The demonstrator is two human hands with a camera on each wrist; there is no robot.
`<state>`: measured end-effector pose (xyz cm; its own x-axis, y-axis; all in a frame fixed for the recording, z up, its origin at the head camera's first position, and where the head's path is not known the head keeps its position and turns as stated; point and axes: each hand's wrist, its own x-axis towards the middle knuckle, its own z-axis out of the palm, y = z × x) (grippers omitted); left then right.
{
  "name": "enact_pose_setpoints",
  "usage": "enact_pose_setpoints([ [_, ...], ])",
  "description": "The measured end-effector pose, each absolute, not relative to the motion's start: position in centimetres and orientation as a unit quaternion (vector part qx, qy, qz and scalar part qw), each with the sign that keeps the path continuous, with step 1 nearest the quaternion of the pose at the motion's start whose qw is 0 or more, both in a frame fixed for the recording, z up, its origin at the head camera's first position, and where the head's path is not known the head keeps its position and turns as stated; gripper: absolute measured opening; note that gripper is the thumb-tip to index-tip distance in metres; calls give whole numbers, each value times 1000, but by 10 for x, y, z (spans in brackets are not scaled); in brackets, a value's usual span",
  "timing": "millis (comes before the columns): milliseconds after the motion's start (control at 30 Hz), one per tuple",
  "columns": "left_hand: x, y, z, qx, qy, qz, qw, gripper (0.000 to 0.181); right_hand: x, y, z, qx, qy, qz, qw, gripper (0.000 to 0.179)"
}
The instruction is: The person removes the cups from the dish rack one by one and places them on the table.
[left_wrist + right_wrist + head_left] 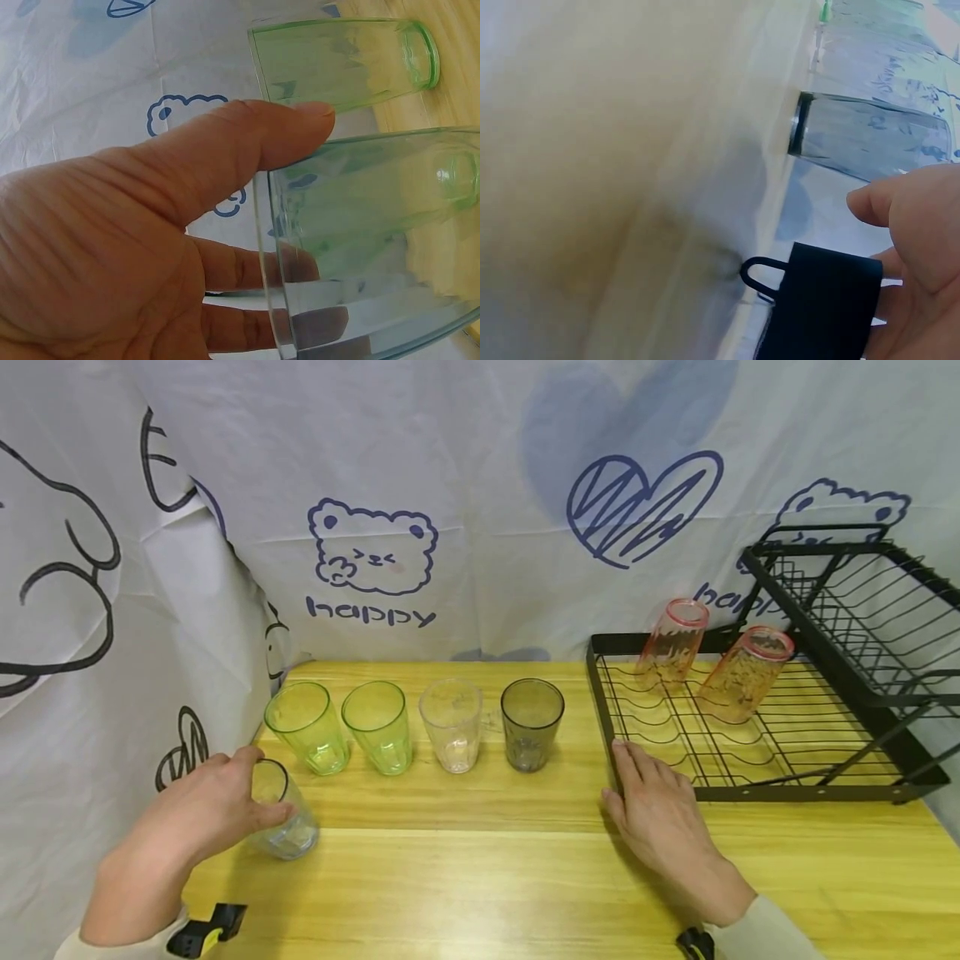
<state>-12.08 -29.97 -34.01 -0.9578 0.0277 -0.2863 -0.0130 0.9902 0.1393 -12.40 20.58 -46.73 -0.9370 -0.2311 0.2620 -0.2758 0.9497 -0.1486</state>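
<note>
At the left of the table, my left hand (217, 806) grips a bluish clear glass (294, 835) near its rim, thumb on one side and fingers on the other. In the left wrist view the thumb lies along the outside of this glass (375, 225), with fingers showing through its wall. Behind it stand two green glasses (318, 739) (381, 735), a clear glass (453, 727) and a smoky grey glass (531, 731), all upright in a row. My right hand (663, 814) rests against the near left corner of a black dish rack (600, 693), its fingers fairly straight.
Two pink glasses (675, 639) (750, 672) stand upside down on the rack's wire base at the right. An upper wire tier (862, 610) rises over the rack's right side. A white curtain (480, 568) with blue drawings hangs behind the wooden table (465, 893).
</note>
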Motion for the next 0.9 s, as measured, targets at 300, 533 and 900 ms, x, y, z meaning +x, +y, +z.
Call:
enact_pose_setpoints([
  [300,-123,-297,-341,5,987,71,145,106,-129,216,-449,118,-978,149,85,58],
  [533,-117,-303,-342,-1,986,70,152,108,-152,226,-440,134,-961,176,167,47],
  [900,-122,-299,-342,1,986,70,152,107,-207,260,-388,94,-953,167,233,47],
])
